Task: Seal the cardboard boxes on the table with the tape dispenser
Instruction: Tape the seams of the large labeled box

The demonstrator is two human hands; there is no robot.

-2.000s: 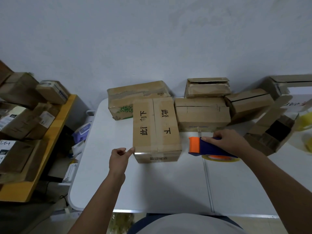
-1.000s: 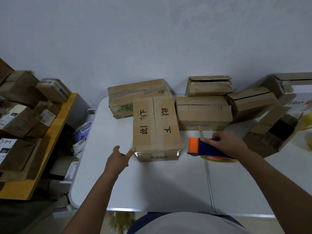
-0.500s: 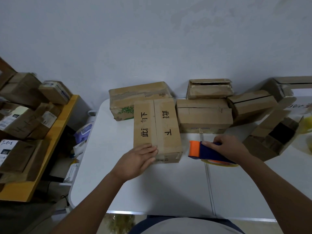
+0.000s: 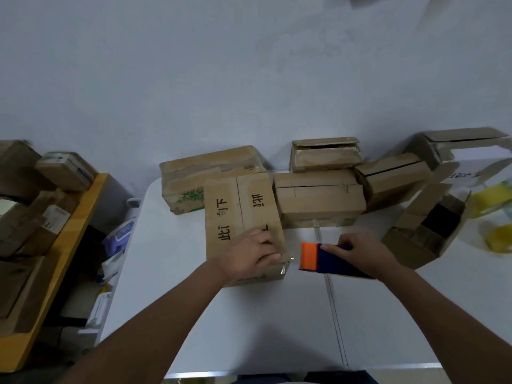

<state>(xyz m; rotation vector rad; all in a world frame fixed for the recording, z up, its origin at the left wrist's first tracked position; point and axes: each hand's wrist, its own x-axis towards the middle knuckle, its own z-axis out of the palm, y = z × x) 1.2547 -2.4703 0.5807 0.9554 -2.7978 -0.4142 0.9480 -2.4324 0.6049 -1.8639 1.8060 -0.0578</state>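
Evidently box w/ black characters [image 4: 243, 217] on table [image 4: 249, 328] is taped; its near corner is pressed by left hand [image 4: 249, 256], fingers flat. Tape dispenser [image 4: 327, 260] is gripped by right hand [image 4: 360, 253] beside it. Open box [image 4: 426, 231] & others remain unsealed.

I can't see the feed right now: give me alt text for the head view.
A person's left hand presses on the near end of a cardboard box with black characters, while the right hand grips an orange-and-blue tape dispenser just to its right on the white table. More boxes line the wall behind.
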